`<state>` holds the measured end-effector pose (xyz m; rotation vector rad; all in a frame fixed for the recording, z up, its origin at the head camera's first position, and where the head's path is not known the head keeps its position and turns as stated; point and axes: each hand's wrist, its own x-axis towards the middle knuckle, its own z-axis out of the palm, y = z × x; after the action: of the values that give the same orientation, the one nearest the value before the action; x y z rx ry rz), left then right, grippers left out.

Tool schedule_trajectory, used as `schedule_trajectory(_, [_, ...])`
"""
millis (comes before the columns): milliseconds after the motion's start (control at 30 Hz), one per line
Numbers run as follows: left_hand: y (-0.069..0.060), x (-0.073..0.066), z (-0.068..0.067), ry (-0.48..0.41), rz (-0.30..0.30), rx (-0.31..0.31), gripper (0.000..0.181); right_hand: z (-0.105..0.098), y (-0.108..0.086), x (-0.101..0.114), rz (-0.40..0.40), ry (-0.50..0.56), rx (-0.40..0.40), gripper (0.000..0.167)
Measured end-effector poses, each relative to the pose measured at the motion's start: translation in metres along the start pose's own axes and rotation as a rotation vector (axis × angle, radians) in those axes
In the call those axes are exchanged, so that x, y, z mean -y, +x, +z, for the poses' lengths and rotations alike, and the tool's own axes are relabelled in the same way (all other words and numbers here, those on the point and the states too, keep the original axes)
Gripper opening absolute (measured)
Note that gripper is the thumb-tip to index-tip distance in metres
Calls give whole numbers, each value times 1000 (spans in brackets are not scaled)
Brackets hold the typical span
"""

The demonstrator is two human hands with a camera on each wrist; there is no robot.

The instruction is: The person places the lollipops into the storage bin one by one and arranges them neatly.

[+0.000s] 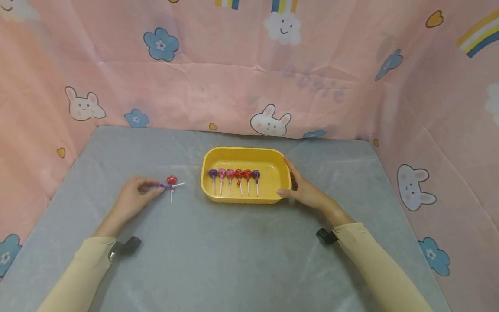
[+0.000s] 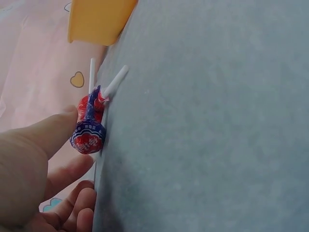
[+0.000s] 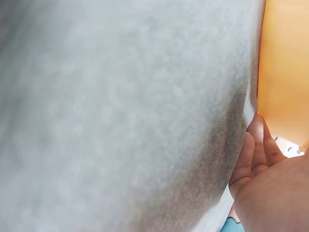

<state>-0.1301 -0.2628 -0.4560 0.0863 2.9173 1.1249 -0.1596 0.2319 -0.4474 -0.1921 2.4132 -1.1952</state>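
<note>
My left hand (image 1: 134, 197) pinches a purple-wrapped lollipop (image 2: 88, 137) by its candy end between thumb and forefinger. Its white stick points right, crossing over a red lollipop (image 1: 172, 180) that lies on the grey table. At the right end of a yellow plastic basket (image 1: 243, 200), my right hand (image 1: 309, 193) grips the side, thumb at the front corner and fingers along the outer wall. A row of lollipops (image 1: 230, 173) in purple, pink and red wrappers lies inside, sticks toward me. In the right wrist view only part of the basket wall (image 3: 285, 63) shows beside the fingers.
The grey cloth-covered table (image 1: 230, 255) stretches out in front of the basket. Behind and at both sides hangs a pink curtain (image 1: 218, 86) printed with rabbits, flowers and clouds. A dark wrist device (image 1: 130, 245) is strapped at the left cuff, another (image 1: 325, 236) at the right.
</note>
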Motion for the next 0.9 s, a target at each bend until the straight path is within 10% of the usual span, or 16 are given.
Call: schedule_trajectory(900, [-2,2,9,44,30,-83,34,-1,-1,1,-11,0,6,105])
